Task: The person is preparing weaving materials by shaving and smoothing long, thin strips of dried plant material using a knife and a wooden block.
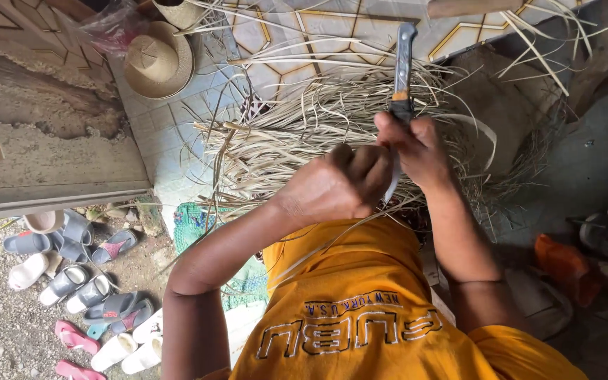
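Between the two hands, a pale strip of palm leaf (392, 179) is held and drawn against a knife (403, 70). The right hand (416, 151) is closed around the knife's handle, with the blade pointing up and away from the body. The left hand (336, 186) is closed in a fist just beside the right, pinching the strip; the two hands are touching or nearly so. From below the left hand, a thin length of the strip is seen trailing down across the yellow shirt (360, 309).

Just beyond both hands, a large loose heap of dried palm strips (297, 127) is spread over the tiled floor (170, 134). Further off, beyond the left hand, a woven straw hat (157, 63) is laid on the tiles, and a second woven piece (177, 13) is partly seen at the upper edge. Well to the left of the left arm, many sandals and slippers (79, 281) are scattered on gravel ground. Near the left elbow, a green woven mat (195, 222) is partly covered by the arm. To the right of the right arm, an orange object (564, 264) is lying, too blurred to be identified.
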